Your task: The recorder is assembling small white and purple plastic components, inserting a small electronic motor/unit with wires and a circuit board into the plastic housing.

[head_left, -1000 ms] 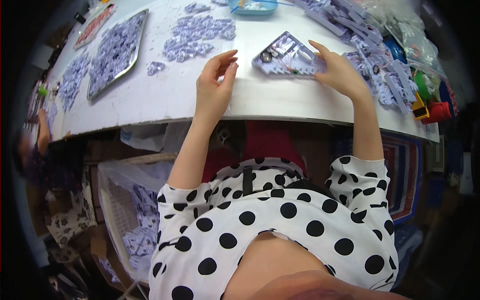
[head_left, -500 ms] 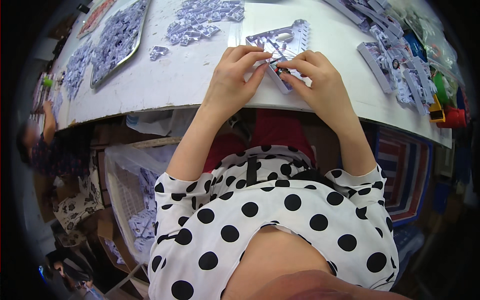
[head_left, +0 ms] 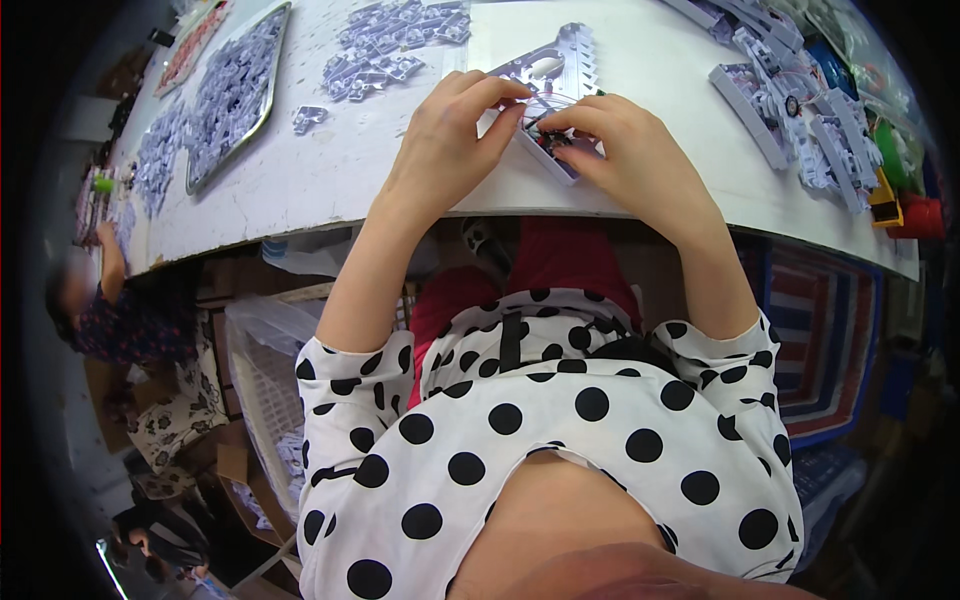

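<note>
On the white tabletop in front of me lies a pale lilac plastic shell (head_left: 577, 62) with a saw-toothed edge, an oval hole and an open hollow near end. Thin wires (head_left: 556, 98) loop across it. My left hand (head_left: 440, 140) is at the shell's left side, thumb and forefinger closed near the wires; what they pinch is too small to make out. My right hand (head_left: 640, 160) reaches over the hollow end from the right, its fingertips closed on a small dark part (head_left: 553, 139) with a bit of red beside it. The fingers partly hide the shell's inside.
Small lilac parts (head_left: 385, 45) lie in a pile at the far left, near a metal tray (head_left: 268, 105) heaped with more. Wired shells (head_left: 800, 120) are stacked at the right, beside a red container (head_left: 915, 217). A co-worker (head_left: 125, 310) sits at the left.
The view has shifted slightly, so the table's contents sit a little farther left and up. Both hands stay at the shell, and the right fingertips have moved slightly on the dark part.
</note>
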Available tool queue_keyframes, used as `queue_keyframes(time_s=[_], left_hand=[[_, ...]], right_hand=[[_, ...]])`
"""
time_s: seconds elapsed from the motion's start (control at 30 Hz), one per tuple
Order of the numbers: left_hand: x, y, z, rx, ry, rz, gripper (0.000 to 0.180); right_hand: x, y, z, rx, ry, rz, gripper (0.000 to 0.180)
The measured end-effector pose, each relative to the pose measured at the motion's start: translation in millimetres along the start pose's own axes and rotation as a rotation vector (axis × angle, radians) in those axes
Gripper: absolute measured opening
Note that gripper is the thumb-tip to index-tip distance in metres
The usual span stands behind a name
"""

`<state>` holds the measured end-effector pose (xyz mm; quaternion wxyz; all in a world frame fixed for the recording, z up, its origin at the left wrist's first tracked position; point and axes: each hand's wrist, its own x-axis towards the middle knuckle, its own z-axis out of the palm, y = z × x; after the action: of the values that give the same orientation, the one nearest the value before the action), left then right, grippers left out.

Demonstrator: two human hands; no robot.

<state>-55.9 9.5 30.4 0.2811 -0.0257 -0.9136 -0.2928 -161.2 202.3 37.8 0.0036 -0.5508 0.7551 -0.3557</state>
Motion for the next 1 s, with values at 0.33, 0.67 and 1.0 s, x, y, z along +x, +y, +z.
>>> queue_keyframes(time_s=[0.33, 0.67, 1.0], left_hand=[[-9, 1, 2, -0.004, 0.041, 0.006, 0.015], [-11, -3, 1, 0.043, 0.047, 0.013, 0.018], [-11, -6, 0, 0.012, 0.049, 0.019, 0.018]], right_hand=[[9, 5, -2, 0.157, -0.146, 0.106, 0.029], [25, 8, -9, 0.187, -0.348, 0.027, 0.032], [30, 20, -14, 0.338, -0.403, 0.031, 0.02]])
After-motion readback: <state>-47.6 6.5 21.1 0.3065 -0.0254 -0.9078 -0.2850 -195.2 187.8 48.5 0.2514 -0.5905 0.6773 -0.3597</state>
